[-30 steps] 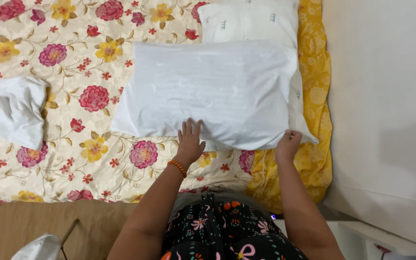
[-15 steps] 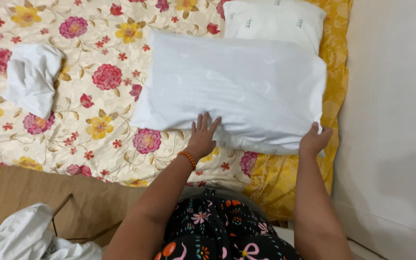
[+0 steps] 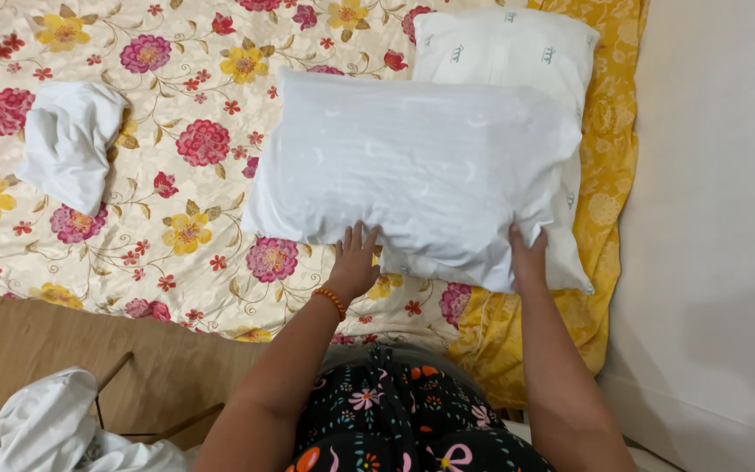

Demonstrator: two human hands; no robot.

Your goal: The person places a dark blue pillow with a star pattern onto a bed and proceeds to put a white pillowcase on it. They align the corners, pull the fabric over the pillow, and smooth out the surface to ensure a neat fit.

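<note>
My one head camera looks steeply down from close above, facing 12 o'clock across the floral quilted bed [image 3: 176, 236], my hands at 6 o'clock.

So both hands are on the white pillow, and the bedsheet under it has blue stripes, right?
Not quite. Both the left hand and right hand are on the white pillow, but the head view shows the bedsheet has red, pink and yellow flowers.

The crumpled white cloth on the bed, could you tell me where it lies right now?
In the head view, the crumpled white cloth lies at the upper left on the floral bedspread, well left of the white pillow and apart from both hands.
</note>
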